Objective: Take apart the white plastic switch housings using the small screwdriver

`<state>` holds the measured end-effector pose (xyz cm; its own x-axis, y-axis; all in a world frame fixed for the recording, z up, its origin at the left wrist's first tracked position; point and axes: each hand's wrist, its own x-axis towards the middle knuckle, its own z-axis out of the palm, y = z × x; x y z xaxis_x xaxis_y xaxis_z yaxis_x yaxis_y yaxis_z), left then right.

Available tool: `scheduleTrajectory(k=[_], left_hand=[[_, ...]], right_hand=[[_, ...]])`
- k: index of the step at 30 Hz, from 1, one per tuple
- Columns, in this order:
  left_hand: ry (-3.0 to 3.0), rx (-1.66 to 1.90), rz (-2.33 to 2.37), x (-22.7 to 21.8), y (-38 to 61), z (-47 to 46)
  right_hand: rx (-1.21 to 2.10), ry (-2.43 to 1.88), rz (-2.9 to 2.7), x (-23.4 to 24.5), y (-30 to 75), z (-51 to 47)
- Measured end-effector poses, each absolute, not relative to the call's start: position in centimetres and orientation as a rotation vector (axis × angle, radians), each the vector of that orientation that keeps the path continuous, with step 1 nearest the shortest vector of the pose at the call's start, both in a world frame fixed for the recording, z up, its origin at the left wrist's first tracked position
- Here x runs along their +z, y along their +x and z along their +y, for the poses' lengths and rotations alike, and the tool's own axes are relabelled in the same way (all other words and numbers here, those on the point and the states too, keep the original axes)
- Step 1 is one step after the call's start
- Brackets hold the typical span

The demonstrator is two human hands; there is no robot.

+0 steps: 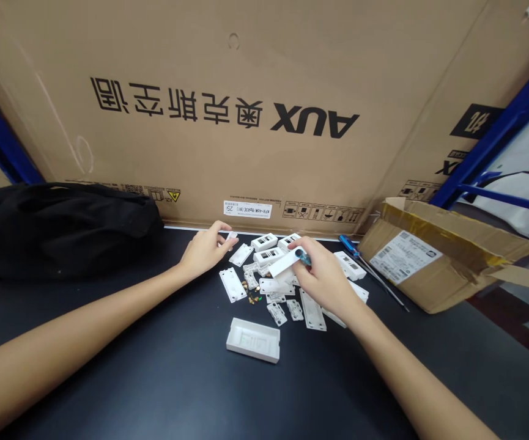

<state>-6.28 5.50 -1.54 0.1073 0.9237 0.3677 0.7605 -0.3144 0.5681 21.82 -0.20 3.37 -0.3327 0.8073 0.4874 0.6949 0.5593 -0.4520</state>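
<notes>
**Two bare hands pinch white plastic parts above a scattered heap**

The right hand's (323, 281) fingers (298, 244) are closed on a narrow white plastic strip (284, 264), with a small teal object (307, 258), too hidden to identify, against them. The left hand's (207, 250) fingers (221, 233) curl inward, apparently pinching a small white plastic piece (232, 237), though they partly hide the contact. Both pieces look light, stiff and smooth, so they may slip, and thin edges or tabs could be fragile. Their long edges seem the safest places to hold.

Both hands are beyond a shallow white plastic casing (252, 340), which lies open side up on a black tabletop (108, 360). Directly beyond the casing, and beneath the hands, is a loose heap of white plastic parts (264, 284), with tiny brass-coloured and green bits (252, 298) among them. Farther right of the casing are a blue-handled screwdriver (347, 245) and then a torn cardboard box (433, 256). Well left of the casing sits a black fabric bundle (57, 226). Far beyond it, a large cardboard carton (227, 110) printed with an upside-down "AUX" stands along the table's back edge.
</notes>
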Motion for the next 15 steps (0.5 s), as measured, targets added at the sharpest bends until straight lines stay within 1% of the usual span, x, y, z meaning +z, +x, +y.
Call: scheduleTrajectory(k=[8,15], left_hand=[[2.292,0.794,1.844,-2.27,-6.36,5.1],[2.464,0.788,1.805,-1.76,-6.81,5.13]], right_hand=[[0.17,-1.222,-2.146,3.13,21.89,-0.07],[0.166,-1.298,-2.143,3.65,22.7,-0.01]])
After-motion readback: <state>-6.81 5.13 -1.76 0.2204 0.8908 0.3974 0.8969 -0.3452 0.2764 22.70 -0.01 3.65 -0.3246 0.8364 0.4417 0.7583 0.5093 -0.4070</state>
